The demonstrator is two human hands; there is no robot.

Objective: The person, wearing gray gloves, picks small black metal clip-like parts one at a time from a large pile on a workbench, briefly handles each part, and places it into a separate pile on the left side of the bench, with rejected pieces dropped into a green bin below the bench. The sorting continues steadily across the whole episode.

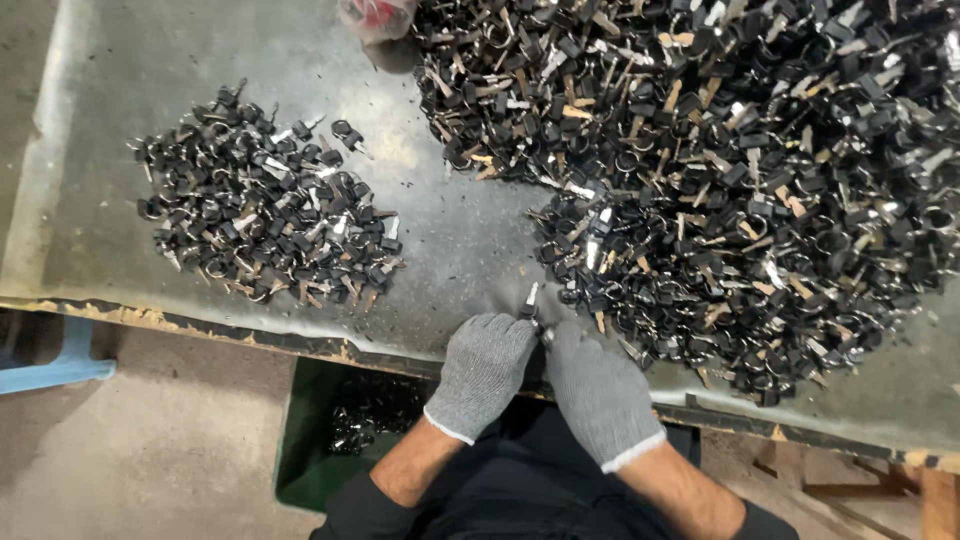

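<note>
**Gloved hands meet over one key at the bench's near edge**

Grey sheet metal, scuffed and dull, covers the bench (180, 60), and its near edge is chipped and ragged above a bare concrete floor (150, 450). Two heaps of black-headed keys lie on it. The small pile (265, 215) sits toward the left side, well apart from the large pile (720, 160), which spreads from the far edge across the whole right half and comes almost down to the near edge. One loose key (347, 133) lies by itself just past the small pile's far side. At the far edge, beside the big heap, part of a clear bag with something red in it (375, 17) shows.

Right at the near edge, about the middle, both hands wear grey knitted gloves and are pressed close together. The left hand (482, 365) and the right hand (597, 390) touch at the fingertips, their fingers curled in and closed around a single key (530, 303), whose metal blade pokes up from between them. That key is just beside the nearest fringe of the large pile. Bare forearms and dark sleeves run back from the gloves.

Under the bench's edge, below the left hand, stands a green bin (300, 440) with more dark keys in its bottom. A blue stool leg (60, 365) shows at the left.
</note>
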